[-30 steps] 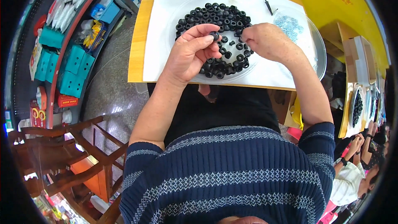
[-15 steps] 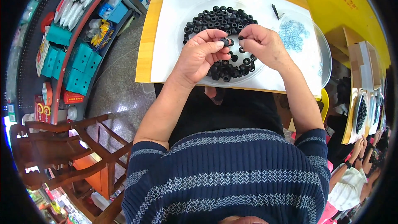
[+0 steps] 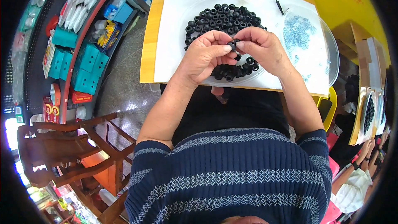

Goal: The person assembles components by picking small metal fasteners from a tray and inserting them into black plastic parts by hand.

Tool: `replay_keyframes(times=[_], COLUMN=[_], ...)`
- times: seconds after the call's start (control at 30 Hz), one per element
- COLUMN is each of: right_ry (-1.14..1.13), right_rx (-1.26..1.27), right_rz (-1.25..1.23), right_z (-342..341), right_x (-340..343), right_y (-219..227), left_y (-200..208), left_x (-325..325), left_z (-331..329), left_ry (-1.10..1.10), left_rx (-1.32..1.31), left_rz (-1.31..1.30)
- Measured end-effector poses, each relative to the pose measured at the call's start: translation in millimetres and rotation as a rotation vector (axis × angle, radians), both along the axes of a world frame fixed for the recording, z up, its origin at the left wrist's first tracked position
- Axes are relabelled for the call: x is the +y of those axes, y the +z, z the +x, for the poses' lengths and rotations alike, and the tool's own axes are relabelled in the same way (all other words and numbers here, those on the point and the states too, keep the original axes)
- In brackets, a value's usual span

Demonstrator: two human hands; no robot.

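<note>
Head view had the bare left hand [image 3: 203, 56] and bare right hand [image 3: 265, 52] meeting at one o'clock, thumbs and forefingers pinched close on a small, round, black part [image 3: 233, 46]; whether it was one piece or two could not be told. A slip looked the likeliest trouble: with only fingertips gripping, a crooked push could have dropped it among the loose, hollow, black pieces [image 3: 219, 20] beneath, where it would be hard to pick out again.

Those pieces lay on a white sheet [image 3: 170, 58] over a pale wooden table [image 3: 150, 49]. Tiny, clear, bluish bits [image 3: 296, 33] were spread at two o'clock. Shelving with teal boxes [image 3: 92, 72] stood at ten o'clock, a brown wooden chair [image 3: 68, 157] at eight, a co-worker in white [image 3: 353, 191] at four.
</note>
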State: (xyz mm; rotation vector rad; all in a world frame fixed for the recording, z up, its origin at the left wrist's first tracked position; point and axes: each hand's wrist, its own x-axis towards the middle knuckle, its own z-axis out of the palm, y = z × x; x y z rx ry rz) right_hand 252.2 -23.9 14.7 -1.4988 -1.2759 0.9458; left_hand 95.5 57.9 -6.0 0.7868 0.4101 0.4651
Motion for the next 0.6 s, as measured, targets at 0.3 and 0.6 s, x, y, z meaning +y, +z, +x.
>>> replay_keyframes(times=[0.3, 0.6], right_ry=[-0.026, -0.029], right_rx=[0.146, 0.12], right_rz=[0.009, 0.027], right_z=[3, 2], right_x=[1, -2], right_y=[-6, -6], left_y=[-1, 1], left_x=[0, -3], left_z=[2, 4], left_ry=[0.019, 0.063], left_rx=[0.027, 0.072], left_rz=[0.028, 0.092])
